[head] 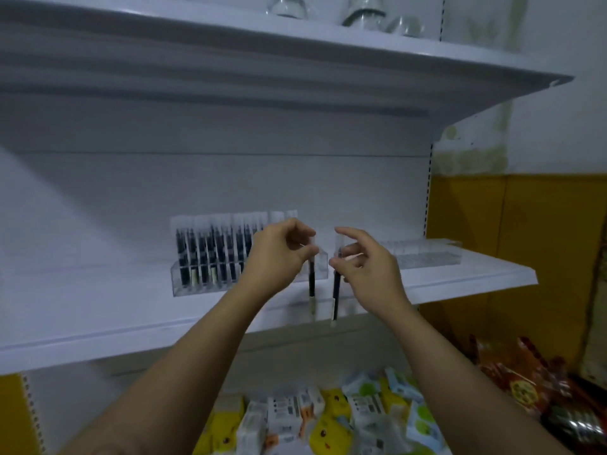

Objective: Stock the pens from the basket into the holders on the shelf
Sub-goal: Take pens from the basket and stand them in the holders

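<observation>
The clear acrylic pen holder (184,284) on the white shelf (98,310) looks mostly filled. At its right end the left hand (279,257) pinches a slim black pen (311,280) and the right hand (368,267) a second black pen (335,290), neither yet slotted.

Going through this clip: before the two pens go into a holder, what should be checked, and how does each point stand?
1. Left hand grips left pen: ok.
2. Right hand pinches right pen: ok.
3. Both pens hang upright and apart: ok.
4. Free slot in left holder: cannot tell, the left hand covers its right end.
5. Right holder looks empty, with room: ok.
</observation>
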A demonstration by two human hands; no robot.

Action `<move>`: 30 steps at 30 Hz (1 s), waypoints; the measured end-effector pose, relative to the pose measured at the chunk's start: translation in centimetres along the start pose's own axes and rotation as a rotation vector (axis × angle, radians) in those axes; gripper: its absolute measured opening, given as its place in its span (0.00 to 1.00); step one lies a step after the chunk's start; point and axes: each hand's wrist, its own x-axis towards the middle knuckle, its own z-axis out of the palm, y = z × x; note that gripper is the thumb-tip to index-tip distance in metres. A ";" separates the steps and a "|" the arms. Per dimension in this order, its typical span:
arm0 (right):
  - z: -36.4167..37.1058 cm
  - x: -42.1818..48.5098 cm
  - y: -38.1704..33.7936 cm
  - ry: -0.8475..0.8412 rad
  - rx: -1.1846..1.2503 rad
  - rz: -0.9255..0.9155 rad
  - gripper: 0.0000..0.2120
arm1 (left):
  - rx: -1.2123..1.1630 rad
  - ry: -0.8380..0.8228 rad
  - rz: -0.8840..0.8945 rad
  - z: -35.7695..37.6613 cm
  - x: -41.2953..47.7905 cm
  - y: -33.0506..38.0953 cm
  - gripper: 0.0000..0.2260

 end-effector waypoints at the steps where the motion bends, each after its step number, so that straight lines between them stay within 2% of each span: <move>1: 0.1 0.9 -0.3 -0.001 -0.022 -0.020 0.22 | 0.008 0.008 0.006 -0.4 0.8 0.1 0.07; 16: 4.3 12.1 -0.3 0.017 0.074 -0.104 0.19 | 0.108 0.132 0.145 -2.2 10.7 -1.0 0.06; 30: 6.5 14.5 2.6 -0.003 0.013 -0.089 0.19 | 0.177 0.124 0.127 -1.2 12.6 -4.4 0.05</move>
